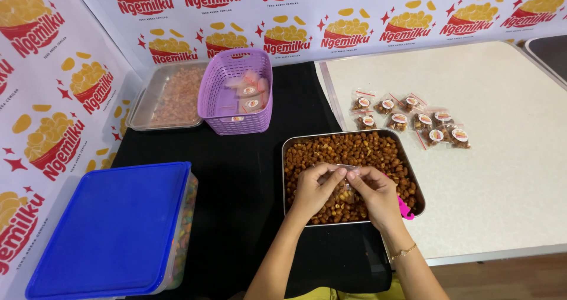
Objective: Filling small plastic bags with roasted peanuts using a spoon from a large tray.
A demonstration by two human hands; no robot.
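Left hand and right hand pinch a small clear bag above the snack tray; a loosened pinch likely spills the contents back beneath.

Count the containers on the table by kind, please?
Metal trays: 2
Purple basket: 1
Blue-lidded box: 1
Total: 4

Both forearms were bare to the elbow, no sleeves in view. The right wrist carried a thin gold chain bracelet with small links. The left hand and right hand wore no gloves or rings that showed. A strip of yellow-green garment showed at the frame's bottom edge.
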